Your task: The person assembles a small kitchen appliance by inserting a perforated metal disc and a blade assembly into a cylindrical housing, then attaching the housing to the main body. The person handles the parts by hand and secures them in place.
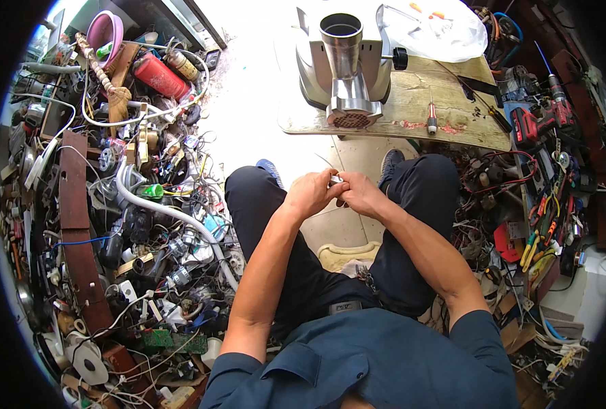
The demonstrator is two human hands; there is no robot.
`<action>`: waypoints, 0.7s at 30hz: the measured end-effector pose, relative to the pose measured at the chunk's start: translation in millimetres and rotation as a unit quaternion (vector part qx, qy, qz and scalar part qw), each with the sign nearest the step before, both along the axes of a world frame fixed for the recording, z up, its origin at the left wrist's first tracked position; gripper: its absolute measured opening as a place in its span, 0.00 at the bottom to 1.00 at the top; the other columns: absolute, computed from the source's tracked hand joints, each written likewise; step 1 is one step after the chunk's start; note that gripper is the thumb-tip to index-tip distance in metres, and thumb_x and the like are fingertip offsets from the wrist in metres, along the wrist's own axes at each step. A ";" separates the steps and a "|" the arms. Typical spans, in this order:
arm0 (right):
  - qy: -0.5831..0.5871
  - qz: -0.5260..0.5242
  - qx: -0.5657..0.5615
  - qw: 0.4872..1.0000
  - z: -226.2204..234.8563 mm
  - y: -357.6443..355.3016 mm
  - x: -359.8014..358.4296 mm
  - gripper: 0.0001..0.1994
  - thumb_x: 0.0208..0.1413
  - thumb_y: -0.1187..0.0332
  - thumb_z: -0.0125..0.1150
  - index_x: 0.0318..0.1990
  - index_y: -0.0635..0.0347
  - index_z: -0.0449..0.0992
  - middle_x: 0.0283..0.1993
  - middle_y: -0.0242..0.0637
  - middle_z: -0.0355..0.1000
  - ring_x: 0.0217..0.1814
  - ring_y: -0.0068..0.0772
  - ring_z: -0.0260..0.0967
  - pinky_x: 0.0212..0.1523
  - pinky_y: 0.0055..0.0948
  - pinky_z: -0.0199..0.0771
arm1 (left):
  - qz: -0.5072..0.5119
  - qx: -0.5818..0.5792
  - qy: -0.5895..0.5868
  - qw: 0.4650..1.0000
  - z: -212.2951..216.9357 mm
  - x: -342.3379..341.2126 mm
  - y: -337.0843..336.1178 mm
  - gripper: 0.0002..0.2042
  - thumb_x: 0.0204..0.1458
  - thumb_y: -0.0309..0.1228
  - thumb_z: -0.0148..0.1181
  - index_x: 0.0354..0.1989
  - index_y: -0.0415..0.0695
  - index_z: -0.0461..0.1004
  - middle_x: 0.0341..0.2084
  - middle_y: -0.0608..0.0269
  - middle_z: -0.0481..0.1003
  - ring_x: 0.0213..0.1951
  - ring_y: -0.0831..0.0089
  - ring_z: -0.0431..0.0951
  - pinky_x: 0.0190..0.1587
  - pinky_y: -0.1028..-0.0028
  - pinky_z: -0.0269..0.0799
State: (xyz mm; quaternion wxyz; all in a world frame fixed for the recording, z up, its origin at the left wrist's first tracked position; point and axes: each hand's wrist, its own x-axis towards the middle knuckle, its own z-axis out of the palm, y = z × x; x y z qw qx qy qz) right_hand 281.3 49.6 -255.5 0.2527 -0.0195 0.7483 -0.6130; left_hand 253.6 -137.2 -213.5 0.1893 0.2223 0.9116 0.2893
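Note:
My left hand [309, 195] and my right hand [363, 195] meet above the floor between my knees, fingers closed together. A small silvery piece [335, 180] shows between the fingertips of both; its kind cannot be made out, since the fingers cover most of it. Beyond my hands, a metal meat grinder [347, 82] stands on a worn wooden board [401, 102], its round perforated plate facing me. To its right lies a screwdriver [431, 117] with a red and clear handle, among reddish scraps.
A red cordless drill [541, 119] and several pliers [538, 228] crowd the right side. Piled parts and cables, a red cylinder [160, 76] and a pale hose [173, 215] fill the left. Behind the grinder lies a white plastic bag [446, 34].

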 end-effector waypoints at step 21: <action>0.007 0.002 0.008 1.000 4.5 0.6 0.9 0.12 0.61 0.76 0.56 0.50 0.68 0.79 0.32 0.44 0.83 0.34 0.36 0.84 0.38 0.37 0.81 | 0.001 0.000 0.005 1.000 2.0 1.7 -0.1 0.27 0.68 0.52 0.59 0.58 0.38 0.79 0.34 0.41 0.85 0.41 0.43 0.86 0.46 0.52 0.80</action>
